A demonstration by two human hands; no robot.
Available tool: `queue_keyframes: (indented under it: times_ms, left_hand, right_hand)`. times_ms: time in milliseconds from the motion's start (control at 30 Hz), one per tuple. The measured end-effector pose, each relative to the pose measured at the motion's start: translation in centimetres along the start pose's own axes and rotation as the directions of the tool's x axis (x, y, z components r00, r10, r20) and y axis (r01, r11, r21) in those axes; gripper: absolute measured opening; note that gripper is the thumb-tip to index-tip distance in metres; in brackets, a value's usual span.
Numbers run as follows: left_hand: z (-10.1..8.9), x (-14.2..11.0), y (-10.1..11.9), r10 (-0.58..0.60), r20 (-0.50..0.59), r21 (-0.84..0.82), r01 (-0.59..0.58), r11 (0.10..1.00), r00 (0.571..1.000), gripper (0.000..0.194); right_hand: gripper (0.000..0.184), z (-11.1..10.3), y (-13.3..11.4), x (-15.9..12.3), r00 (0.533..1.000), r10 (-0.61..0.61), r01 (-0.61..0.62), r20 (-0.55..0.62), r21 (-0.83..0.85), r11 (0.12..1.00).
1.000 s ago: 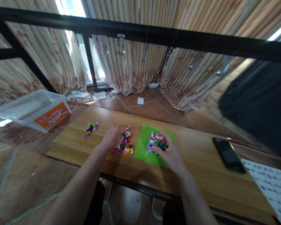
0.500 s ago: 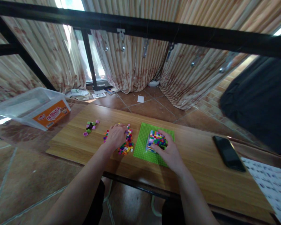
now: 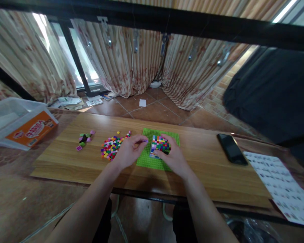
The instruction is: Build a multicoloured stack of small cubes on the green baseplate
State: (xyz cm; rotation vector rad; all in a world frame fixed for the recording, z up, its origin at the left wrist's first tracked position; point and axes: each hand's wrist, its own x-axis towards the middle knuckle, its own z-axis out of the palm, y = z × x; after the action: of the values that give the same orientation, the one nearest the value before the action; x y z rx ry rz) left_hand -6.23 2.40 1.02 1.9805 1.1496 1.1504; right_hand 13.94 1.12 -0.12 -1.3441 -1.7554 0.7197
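My left hand (image 3: pixel 131 150) is closed in a pinch on a small purple brick (image 3: pixel 146 141), held over the left side of the green baseplate (image 3: pixel 144 160). My right hand (image 3: pixel 173 155) wraps around a block built of many-coloured small bricks (image 3: pixel 160 143), which stands on the baseplate. The thumb is at its near side and the fingers at its far right, hiding part of it. Left of my left hand lies a pile of loose coloured bricks (image 3: pixel 111 147) on the wooden board.
Several larger pink, green and black bricks (image 3: pixel 84 138) lie at the left of the wooden board (image 3: pixel 66 162). Beyond them stands a clear plastic box (image 3: pixel 20 131) with an orange label. To the right are a black phone (image 3: pixel 232 149) and a printed sheet (image 3: pixel 278 184).
My left hand has moved right, from the loose pile to beside the built block, with a small purple brick in its fingers. My right hand stays on the block. The camera view has shifted.
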Motion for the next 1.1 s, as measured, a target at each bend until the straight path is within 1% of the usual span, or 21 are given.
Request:
queue_keyframes:
  times_ms: [100,233,300,467,600,733,833,1000,1100]
  left_hand:
    - [1.0,-0.1,0.4,-0.02,0.009,-0.081,0.021,0.996,1.0,0.011]
    - [1.5,-0.1,0.7,-0.036,0.0,-0.094,0.036,0.995,0.999,0.005]
    - [1.4,-0.1,0.8,-0.032,0.0,-0.081,0.031,0.996,1.0,0.004]
    - [1.0,-0.1,0.8,0.006,0.003,-0.031,-0.006,0.999,1.0,0.009]
    - [0.9,-0.2,0.8,0.034,0.011,-0.029,-0.033,0.999,0.999,0.011]
    - [0.9,-0.2,0.9,0.025,0.008,0.003,-0.025,1.0,1.0,0.012]
    - [1.0,-0.2,0.9,0.006,-0.017,-0.002,-0.006,1.0,1.0,0.015]
    - [0.9,-0.2,1.1,0.004,-0.01,-0.004,-0.004,1.0,1.0,0.004]
    - [0.7,-0.2,1.2,0.033,0.001,0.001,-0.033,0.999,0.999,0.003]
  right_hand:
    - [0.063,0.1,0.1,0.0,1.0,-0.019,0.019,-0.003,0.002,1.0]
    - [0.062,0.1,0.1,-0.1,0.998,-0.057,0.057,-0.005,-0.003,0.998]
    - [0.062,0.1,0.1,-0.1,0.998,-0.062,0.062,-0.005,-0.008,0.998]
    - [0.063,0.0,0.1,-0.1,0.998,-0.06,0.06,-0.001,-0.012,0.998]
    - [0.063,0.0,0.1,-0.1,0.998,-0.065,0.065,0.008,-0.008,0.998]
    - [0.064,0.0,-0.1,-0.1,0.998,-0.055,0.055,0.016,-0.004,0.998]
    - [0.064,0.0,-0.3,0.0,0.999,-0.044,0.044,0.02,0.0,0.999]
    - [0.064,-0.1,-0.5,-0.1,0.999,-0.041,0.041,0.02,-0.002,0.999]
    - [0.064,-0.1,-0.4,-0.1,0.999,-0.052,0.052,0.016,-0.001,0.999]
